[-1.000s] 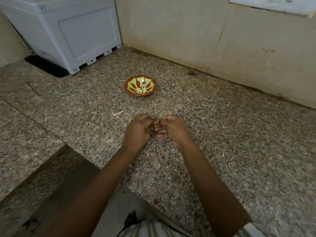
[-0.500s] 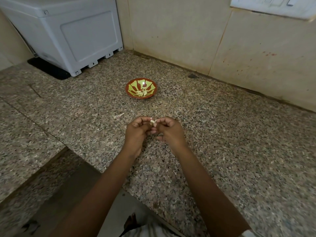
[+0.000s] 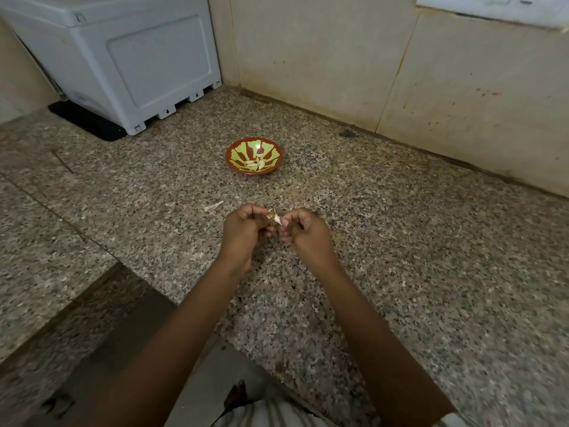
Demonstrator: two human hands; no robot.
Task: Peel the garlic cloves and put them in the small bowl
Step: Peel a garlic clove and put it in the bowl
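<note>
A small garlic clove (image 3: 275, 217) with papery skin sits between my two hands above the granite counter. My left hand (image 3: 246, 234) pinches it with curled fingers from the left. My right hand (image 3: 303, 234) pinches its skin from the right. Farther back stands the small red bowl (image 3: 231, 157) with a green and yellow pattern, holding several peeled cloves (image 3: 255, 163).
A scrap of garlic skin (image 3: 213, 206) lies on the counter (image 3: 431, 241) left of my hands. A white appliance (image 3: 123, 57) on a black mat stands at the back left. Tiled walls close the back and right. The counter edge drops off at the lower left.
My hands have drawn slightly apart and the clove now shows between the fingertips, with a flap of skin pulled out.
</note>
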